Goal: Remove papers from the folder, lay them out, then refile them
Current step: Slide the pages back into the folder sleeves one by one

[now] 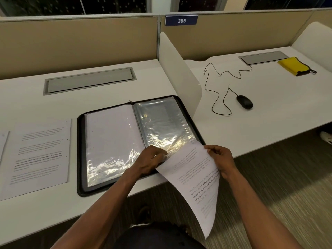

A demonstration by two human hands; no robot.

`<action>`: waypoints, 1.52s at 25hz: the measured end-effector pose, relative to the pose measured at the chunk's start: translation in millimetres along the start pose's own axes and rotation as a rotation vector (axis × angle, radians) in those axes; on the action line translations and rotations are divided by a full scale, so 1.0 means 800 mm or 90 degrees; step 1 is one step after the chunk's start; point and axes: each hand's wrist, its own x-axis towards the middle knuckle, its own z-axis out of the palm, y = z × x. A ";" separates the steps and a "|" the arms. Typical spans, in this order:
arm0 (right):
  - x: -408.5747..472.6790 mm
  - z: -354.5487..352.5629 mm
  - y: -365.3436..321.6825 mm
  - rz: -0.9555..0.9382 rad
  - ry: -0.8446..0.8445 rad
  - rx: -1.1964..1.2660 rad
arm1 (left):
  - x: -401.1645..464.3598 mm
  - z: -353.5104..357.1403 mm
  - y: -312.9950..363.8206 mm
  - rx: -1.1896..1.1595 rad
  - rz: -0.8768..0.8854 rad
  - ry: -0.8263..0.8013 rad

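Two hands at the open folder (115, 150) on the surface (269, 112): your right hand (220, 159) pinches a printed sheet (195, 178) by its edge; your left hand (150, 160), fingers curled, grips the plastic sleeve (161, 126) just beside it

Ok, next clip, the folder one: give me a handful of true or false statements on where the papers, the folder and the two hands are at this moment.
1. The folder lies open on the desk. True.
2. The right hand pinches the printed sheet at its edge. True.
3. The left hand rests on the black mouse. False: it is at the lower edge of the folder's right plastic sleeve; the mouse sits untouched beyond the white divider.
4. No paper lies on the desk. False: a printed page lies flat to the left of the folder.
5. A yellow pouch lies on the neighbouring desk. True.
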 end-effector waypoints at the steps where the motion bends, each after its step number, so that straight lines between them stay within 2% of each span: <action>1: -0.001 -0.001 0.000 0.004 -0.006 0.014 | 0.002 0.000 0.003 0.006 0.017 -0.010; 3: -0.005 -0.004 -0.001 0.007 -0.021 0.047 | 0.005 0.004 0.004 0.093 0.023 -0.026; 6: -0.009 -0.007 -0.002 0.000 -0.032 0.073 | 0.004 0.023 -0.003 0.307 -0.002 -0.059; 8: -0.008 -0.006 -0.001 0.003 -0.022 0.074 | 0.002 0.036 0.001 0.361 0.007 -0.051; 13: 0.000 -0.004 0.009 0.046 0.004 0.061 | 0.012 0.046 0.007 0.396 0.005 -0.007; 19: -0.004 0.008 0.005 0.068 -0.056 0.075 | 0.012 0.057 0.014 0.433 0.035 0.002; 24: 0.002 0.014 0.011 0.050 0.002 0.074 | 0.014 0.063 0.018 0.441 0.042 -0.025; 26: 0.003 0.017 0.016 0.032 0.010 0.009 | 0.013 0.064 0.014 0.449 0.037 -0.036; 28: -0.001 0.019 0.022 -0.029 0.022 -0.125 | 0.008 0.066 0.008 0.457 0.040 -0.044; 29: -0.006 0.020 0.024 -0.090 0.041 -0.231 | 0.006 0.066 0.007 0.461 0.040 -0.049; 32: -0.028 0.032 0.042 -0.376 0.109 -0.519 | 0.006 0.066 0.005 0.466 0.037 -0.049; 34: -0.050 0.053 0.048 -0.510 0.037 -0.590 | 0.006 0.068 0.005 0.457 0.029 -0.049; 36: -0.062 0.076 0.057 -0.534 -0.079 -0.645 | 0.007 0.069 0.005 0.451 0.025 -0.050; 38: -0.062 0.089 0.066 -0.511 -0.153 -0.692 | 0.008 0.067 0.005 0.446 0.024 -0.050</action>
